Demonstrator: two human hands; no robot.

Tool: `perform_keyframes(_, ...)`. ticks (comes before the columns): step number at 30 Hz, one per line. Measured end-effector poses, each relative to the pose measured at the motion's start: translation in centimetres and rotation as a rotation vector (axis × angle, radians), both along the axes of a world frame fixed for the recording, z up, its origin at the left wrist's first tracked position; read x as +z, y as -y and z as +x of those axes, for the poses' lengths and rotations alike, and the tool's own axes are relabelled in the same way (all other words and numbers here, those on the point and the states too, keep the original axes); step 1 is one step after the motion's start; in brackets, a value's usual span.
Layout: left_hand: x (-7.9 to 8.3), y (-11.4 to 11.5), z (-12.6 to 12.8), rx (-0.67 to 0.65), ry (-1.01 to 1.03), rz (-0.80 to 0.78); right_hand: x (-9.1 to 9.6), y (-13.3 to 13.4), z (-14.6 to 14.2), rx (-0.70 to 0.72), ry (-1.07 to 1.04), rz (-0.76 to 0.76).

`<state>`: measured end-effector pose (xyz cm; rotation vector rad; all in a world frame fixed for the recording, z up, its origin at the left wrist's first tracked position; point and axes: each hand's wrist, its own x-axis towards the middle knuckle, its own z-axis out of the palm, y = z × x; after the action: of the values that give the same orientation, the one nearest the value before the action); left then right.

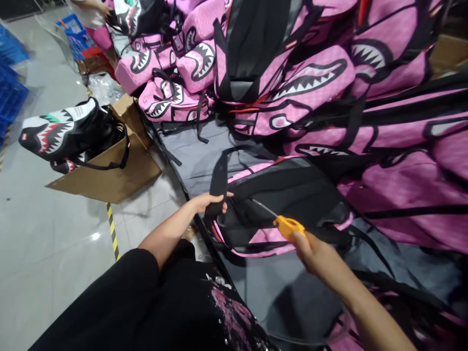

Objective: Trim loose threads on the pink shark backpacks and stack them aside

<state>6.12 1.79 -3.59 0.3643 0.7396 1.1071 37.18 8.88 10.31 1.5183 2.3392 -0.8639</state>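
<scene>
A pink and black backpack (278, 209) lies on the grey table (197, 156), right at its near edge, in front of the person. The left hand (210, 201) is closed around the backpack's black strap (219, 183) at the bag's left side. The right hand (310, 248) grips a yellow-handled tool (288, 226) over the bag's lower right part; its thin metal tip points up and left across the black panel. Behind the backpack, pink shark-mouth bags (310, 78) pile high. Well left of it, a cardboard box (117, 170) on the floor holds a black shark-mouth bag (62, 129).
</scene>
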Motion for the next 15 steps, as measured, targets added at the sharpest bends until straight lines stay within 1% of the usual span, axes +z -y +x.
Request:
perform_keyframes(2, 0.0, -0.4, 0.7, -0.177, -0.023, 0.059, 1.4, -1.2, 0.2, -0.037, 0.001, -0.057)
perform_keyframes(3, -0.1, -0.5, 1.0, -0.244, -0.016, 0.066, 1.8, -1.8, 0.1, -0.039, 0.014, -0.057)
perform_keyframes(6, -0.4, -0.5, 1.9, -0.373, 0.021, 0.008, 2.3, -2.3, -0.9, -0.024, 0.110, 0.038)
perform_keyframes(8, -0.8, -0.4, 2.5, -0.438, 0.015, -0.044, 2.2, -1.9, -2.1, 0.007, 0.206, 0.057)
perform_keyframes(11, -1.3, -0.4, 3.3, -0.519, -0.007, -0.105, 1.5, -1.3, -4.1, 0.094, 0.361, 0.049)
perform_keyframes(13, -1.3, -0.7, 3.7, -0.547, 0.011, -0.170, 0.8, -0.9, -5.0, 0.153, 0.425, 0.054)
perform_keyframes(14, -1.2, -1.1, 3.8, -0.548, 0.014, -0.210, 0.3, -0.6, -5.4, 0.176, 0.433, 0.051)
perform_keyframes(15, -1.2, -1.7, 3.8, -0.522, -0.007, -0.249, -0.2, -0.3, -5.7, 0.197, 0.424, 0.038)
